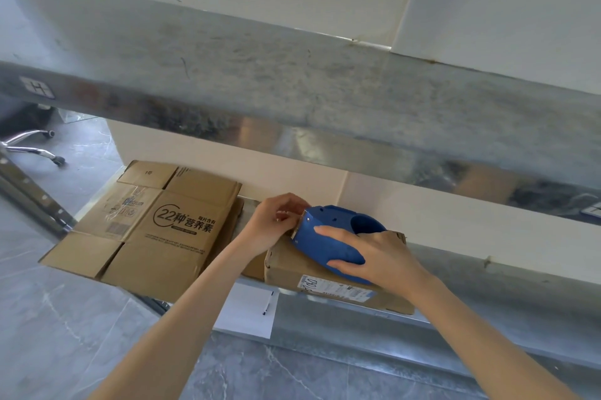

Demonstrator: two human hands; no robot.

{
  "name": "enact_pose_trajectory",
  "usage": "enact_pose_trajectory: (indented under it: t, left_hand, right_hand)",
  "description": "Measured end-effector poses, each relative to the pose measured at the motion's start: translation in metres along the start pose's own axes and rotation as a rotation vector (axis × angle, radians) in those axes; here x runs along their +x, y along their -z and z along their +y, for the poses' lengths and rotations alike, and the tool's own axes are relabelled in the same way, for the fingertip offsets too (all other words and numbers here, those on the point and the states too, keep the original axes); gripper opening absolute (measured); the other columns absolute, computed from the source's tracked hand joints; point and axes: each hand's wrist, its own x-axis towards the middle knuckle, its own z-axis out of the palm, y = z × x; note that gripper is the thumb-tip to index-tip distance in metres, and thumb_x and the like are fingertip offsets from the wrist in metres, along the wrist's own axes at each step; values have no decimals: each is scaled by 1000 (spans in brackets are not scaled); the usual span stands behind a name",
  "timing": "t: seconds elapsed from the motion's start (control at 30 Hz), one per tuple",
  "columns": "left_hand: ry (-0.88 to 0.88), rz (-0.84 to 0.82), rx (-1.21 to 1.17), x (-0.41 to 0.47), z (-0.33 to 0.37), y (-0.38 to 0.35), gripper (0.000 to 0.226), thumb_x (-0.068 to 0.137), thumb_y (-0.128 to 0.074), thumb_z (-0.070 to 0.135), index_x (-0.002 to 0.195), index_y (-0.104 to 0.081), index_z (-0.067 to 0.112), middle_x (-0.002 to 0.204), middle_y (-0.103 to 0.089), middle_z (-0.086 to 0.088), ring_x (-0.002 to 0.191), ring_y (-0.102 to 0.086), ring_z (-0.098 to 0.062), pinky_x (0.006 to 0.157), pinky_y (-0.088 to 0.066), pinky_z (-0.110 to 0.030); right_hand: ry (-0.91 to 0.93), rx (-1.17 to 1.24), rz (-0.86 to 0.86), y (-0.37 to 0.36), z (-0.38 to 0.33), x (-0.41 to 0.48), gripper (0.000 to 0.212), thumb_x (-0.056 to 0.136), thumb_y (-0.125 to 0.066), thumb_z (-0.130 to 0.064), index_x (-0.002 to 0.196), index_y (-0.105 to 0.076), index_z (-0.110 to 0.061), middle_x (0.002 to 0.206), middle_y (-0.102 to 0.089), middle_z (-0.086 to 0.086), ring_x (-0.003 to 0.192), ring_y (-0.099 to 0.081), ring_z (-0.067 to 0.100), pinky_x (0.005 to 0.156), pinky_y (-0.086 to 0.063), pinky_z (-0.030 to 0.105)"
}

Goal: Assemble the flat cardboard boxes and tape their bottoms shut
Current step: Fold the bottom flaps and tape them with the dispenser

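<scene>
Your right hand [383,256] grips the dispenser [325,238] on the box [286,268] — left fingers [287,204] pinch the tape [285,217]. Draw it out taut, dispenser held steady.

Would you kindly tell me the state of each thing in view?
flat boxes: folded flat, stacked on shelf.
small box: on shelf, under tape dispenser.
tape dispenser: resting on small box.
right hand: grips tape dispenser.
left hand: pinches tape end at cutter.
</scene>
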Motion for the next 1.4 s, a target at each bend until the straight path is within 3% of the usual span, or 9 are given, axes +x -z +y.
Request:
enact_pose_trajectory:
  t: [0.1, 0.2, 0.37, 0.5, 0.63, 0.8, 1.07, 1.23, 1.4]
  left_hand:
    - [22, 33, 19, 0, -2, -2, 31, 86, -51, -15, 90, -67, 11, 89, -70, -4, 85, -64, -9, 81, -52, -24]
    - [4, 55, 66, -2, -3, -1, 26, 87, -52, -14, 88, -65, 8, 89, -70, -6, 88, -65, -21, 83, -52, -36]
    - [0, 161, 59, -10, 1, -5, 29, 87, -59, -8, 80, -64, 19, 80, -69, 13, 83, -64, -3, 79, -49, -19]
    - [66, 326, -22, -21, -17, 24, 13, 90, -65, 2, 88, -66, 15, 87, -72, 4, 89, -67, -7, 87, -51, -25]
    - [70, 235, -121, -29, -25, 30, 11, 94, -59, -2, 95, -55, 8, 99, -74, 2, 105, -69, -10, 92, -51, -26]
    - [62, 146, -32, -31, -35, 10, 44, 82, -68, -10, 97, -43, 22, 105, -74, 6, 114, -62, 0, 98, -36, -18]
    - [-62, 204, 75, -27, -34, 11, 55, 75, -78, -7, 99, -41, 27, 111, -70, 7, 116, -60, -1, 101, -41, -23]
    - [-79, 122, 180, -32, -36, 16, 53, 78, -78, -1, 98, -38, 28, 105, -59, 33, 109, -65, -4, 99, -48, -42]
    - [-84, 150, 189, -34, -37, 15, 56, 79, -78, 2, 97, -35, 34, 108, -63, 15, 108, -65, 0, 96, -48, -47]
  right_hand:
    - [1, -9, -1, 0, 2, 0, 68, 87, -70, -50, 145, -34, -47, 50, -21, -14, 36, -18, 5, 37, -11, 11]
    - [0, -52, -29, 0, 7, 0, 66, 94, -58, -54, 147, -19, -58, 52, -33, -11, 38, -26, 4, 41, -17, 13]
    - [10, 8, -87, 6, 14, 2, 62, 95, -49, -59, 137, -5, -74, 54, -37, -6, 47, -37, 8, 48, -27, 14]
    - [-20, 54, -100, 10, 31, -10, 61, 94, -47, -61, 130, -2, -81, 60, -50, -3, 54, -44, 11, 54, -31, 16]
    - [-65, 79, -91, 12, 46, -21, 60, 90, -44, -67, 129, -1, -81, 71, -60, 1, 58, -50, 11, 55, -37, 15]
    - [-61, 98, -87, 10, 45, -21, 61, 90, -48, -65, 131, -5, -79, 64, -54, -2, 53, -47, 9, 55, -36, 16]
    - [-64, 136, -85, 18, 41, -18, 62, 89, -55, -60, 135, -15, -74, 54, -41, -7, 62, -50, -2, 55, -36, 15]
    - [-99, 170, -110, 28, 40, -13, 60, 87, -60, -58, 133, -25, -73, 47, -37, -3, 53, -47, 8, 54, -38, 17]
    - [-159, 300, -157, 38, 38, -4, 54, 80, -67, -63, 124, -37, -75, 51, -38, -5, 46, -39, 10, 51, -38, 16]
